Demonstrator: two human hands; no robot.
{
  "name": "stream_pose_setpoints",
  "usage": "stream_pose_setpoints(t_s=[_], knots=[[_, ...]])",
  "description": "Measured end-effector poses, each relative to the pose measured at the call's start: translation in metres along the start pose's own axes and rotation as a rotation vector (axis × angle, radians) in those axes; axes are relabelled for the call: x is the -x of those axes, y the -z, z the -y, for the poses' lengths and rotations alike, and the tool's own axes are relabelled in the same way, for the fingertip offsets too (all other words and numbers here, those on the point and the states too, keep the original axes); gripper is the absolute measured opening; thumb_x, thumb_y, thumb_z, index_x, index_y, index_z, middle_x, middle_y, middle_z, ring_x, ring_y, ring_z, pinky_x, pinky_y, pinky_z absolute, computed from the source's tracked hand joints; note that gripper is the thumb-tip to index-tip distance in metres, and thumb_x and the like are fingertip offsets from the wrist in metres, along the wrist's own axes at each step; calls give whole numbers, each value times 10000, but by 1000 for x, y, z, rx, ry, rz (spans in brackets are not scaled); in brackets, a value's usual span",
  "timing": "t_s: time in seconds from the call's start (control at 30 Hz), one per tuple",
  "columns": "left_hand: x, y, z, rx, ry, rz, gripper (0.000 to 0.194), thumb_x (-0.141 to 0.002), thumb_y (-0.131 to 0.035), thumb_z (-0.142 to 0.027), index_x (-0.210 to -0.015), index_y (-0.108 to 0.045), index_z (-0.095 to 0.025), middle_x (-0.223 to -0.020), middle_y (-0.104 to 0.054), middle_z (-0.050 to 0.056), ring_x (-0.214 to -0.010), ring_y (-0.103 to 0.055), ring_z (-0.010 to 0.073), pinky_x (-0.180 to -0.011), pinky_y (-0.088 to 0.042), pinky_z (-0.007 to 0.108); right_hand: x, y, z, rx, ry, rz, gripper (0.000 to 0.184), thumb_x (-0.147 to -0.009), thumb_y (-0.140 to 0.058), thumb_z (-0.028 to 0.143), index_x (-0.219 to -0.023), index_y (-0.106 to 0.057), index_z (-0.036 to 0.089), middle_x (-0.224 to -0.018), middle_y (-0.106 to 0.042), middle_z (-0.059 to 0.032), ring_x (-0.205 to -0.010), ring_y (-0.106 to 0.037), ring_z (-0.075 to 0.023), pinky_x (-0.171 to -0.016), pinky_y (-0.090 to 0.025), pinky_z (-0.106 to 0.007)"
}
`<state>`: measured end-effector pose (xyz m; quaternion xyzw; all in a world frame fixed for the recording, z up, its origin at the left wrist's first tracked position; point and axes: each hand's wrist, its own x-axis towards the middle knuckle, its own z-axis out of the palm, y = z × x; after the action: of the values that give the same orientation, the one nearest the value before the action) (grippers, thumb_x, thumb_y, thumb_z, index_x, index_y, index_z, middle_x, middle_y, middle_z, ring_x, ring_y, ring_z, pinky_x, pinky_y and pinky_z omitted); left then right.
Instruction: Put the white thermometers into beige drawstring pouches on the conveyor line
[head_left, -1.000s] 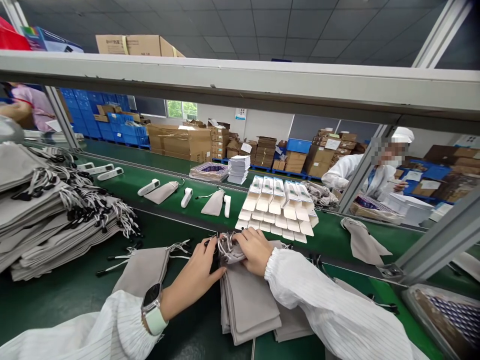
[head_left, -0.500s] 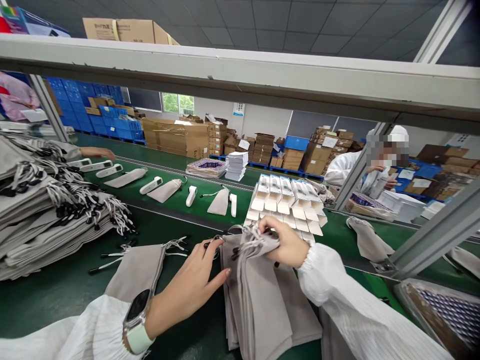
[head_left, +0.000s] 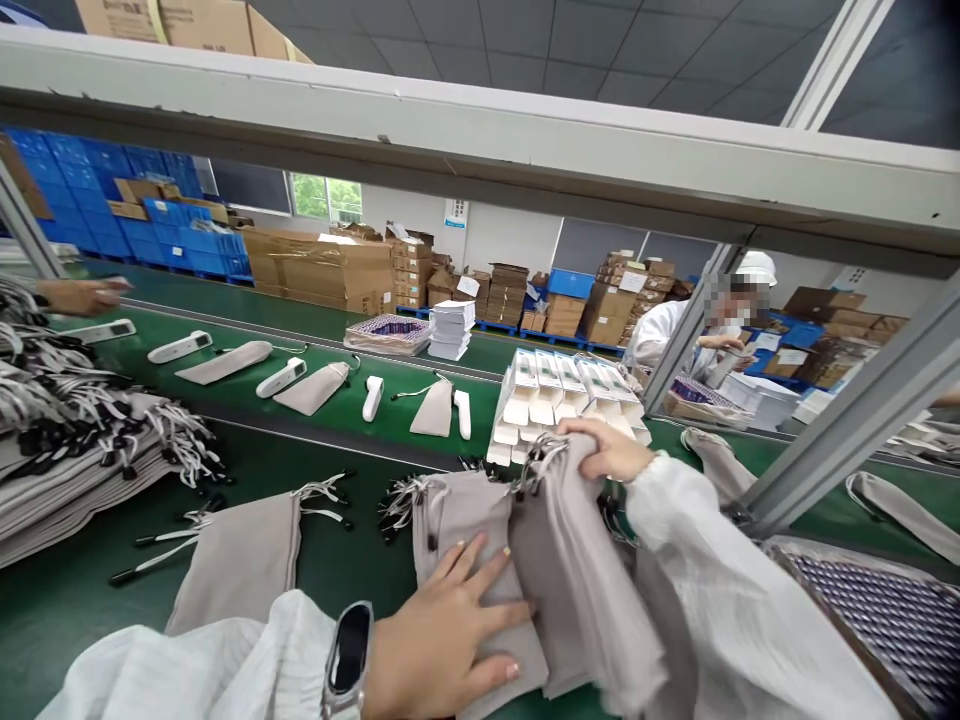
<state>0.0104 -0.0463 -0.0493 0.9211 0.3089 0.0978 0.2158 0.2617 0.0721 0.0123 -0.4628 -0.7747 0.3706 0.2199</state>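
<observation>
My right hand (head_left: 609,450) grips the top of a bunch of grey drawstring pouches (head_left: 592,560), which hang tilted and blurred at their lower end. Flat on another stack of grey pouches (head_left: 474,510) lies my left hand (head_left: 450,635), its fingers spread. White cords with black toggles stick out at the stack's top left. To the left, a few more pouches (head_left: 240,550) rest on the green surface. Beyond my hands, white handheld thermometers (head_left: 283,378) and single pouches (head_left: 313,388) sit in a row on the green belt (head_left: 352,435).
A large pouch pile (head_left: 82,470) stands at the left. Open white boxes (head_left: 562,390) are ahead, near a paper stack (head_left: 451,328). A slanted metal post (head_left: 840,410) and a tray of batteries (head_left: 885,620) are at the right. A shelf beam (head_left: 450,130) crosses above; a co-worker (head_left: 667,325) is opposite.
My right hand has shifted right, carrying its bunch of pouches away from the stack. My left hand has come down from the cords and now lies spread on the remaining pouches.
</observation>
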Motion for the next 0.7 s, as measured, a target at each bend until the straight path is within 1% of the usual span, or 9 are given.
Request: stream_pose_setpoints(t_s=[0.1,0.2,0.3,0.4,0.47,0.53,0.57,0.63,0.7], knots=[[12,4,5,79,82,57,377,-793,-475,-400,-1168,-466,-366,-1380,-244,14,-1252,-94,361,-950,-173,619,-20,-34,-22,217,22,64,370,-473,-449,85,-824,-516,184,-736,-537,30,-637,-498,-119,-554,-373,-205],[24,11,2,141,140,60,341,-816,-428,-423,-1150,-482,-381,-1371,-246,2,-1248,-101,361,-930,-199,629,-27,-58,-34,424,93,44,364,-506,-433,88,-840,-540,186,-770,-579,1,-741,-538,-160,-639,-387,-235],[30,19,-5,132,190,51,342,-815,-400,-468,-1136,-493,-397,-1349,-273,-5,-1234,-143,371,-912,-230,629,-22,-62,-28,598,175,58,400,-493,-419,74,-846,-560,196,-838,-601,-26,-831,-542,-192,-674,-387,-252],[32,26,-8,88,229,76,352,-792,-428,-491,-1128,-496,-411,-1330,-301,-6,-1222,-178,375,-908,-255,617,-14,-57,-12,683,183,83,399,-482,-406,64,-815,-575,207,-817,-611,-27,-821,-550,-193,-665,-391,-256],[33,29,-7,75,231,94,381,-763,-460,-516,-1127,-495,-411,-1323,-315,6,-1217,-193,379,-905,-264,611,-11,-53,-3,713,171,60,395,-478,-403,60,-795,-583,211,-786,-614,-25,-808,-552,-194,-664,-393,-264],[35,31,-5,83,214,94,404,-737,-485,-532,-1123,-497,-413,-1320,-322,9,-1214,-207,377,-908,-270,601,-10,-49,1,697,157,45,381,-468,-401,51,-758,-592,206,-758,-615,-23,-791,-554,-193,-658,-396,-267],[35,31,-3,89,207,88,405,-731,-493,-532,-1119,-499,-417,-1321,-323,6,-1214,-212,374,-911,-273,594,-10,-46,0,655,154,47,370,-463,-395,43,-732,-594,199,-742,-615,-19,-775,-557,-187,-653,-399,-265],[36,30,-1,99,207,89,396,-730,-499,-527,-1113,-501,-424,-1323,-319,-3,-1216,-215,367,-915,-285,581,-9,-35,-4,469,171,76,340,-463,-386,35,-690,-593,180,-712,-614,-11,-734,-563,-170,-640,-410,-255],[36,30,0,104,221,105,393,-731,-499,-527,-1113,-497,-434,-1327,-306,-16,-1218,-210,367,-908,-308,570,-6,-21,-11,192,205,73,260,-490,-412,60,-657,-584,162,-658,-602,-7,-680,-565,-162,-619,-426,-255]])
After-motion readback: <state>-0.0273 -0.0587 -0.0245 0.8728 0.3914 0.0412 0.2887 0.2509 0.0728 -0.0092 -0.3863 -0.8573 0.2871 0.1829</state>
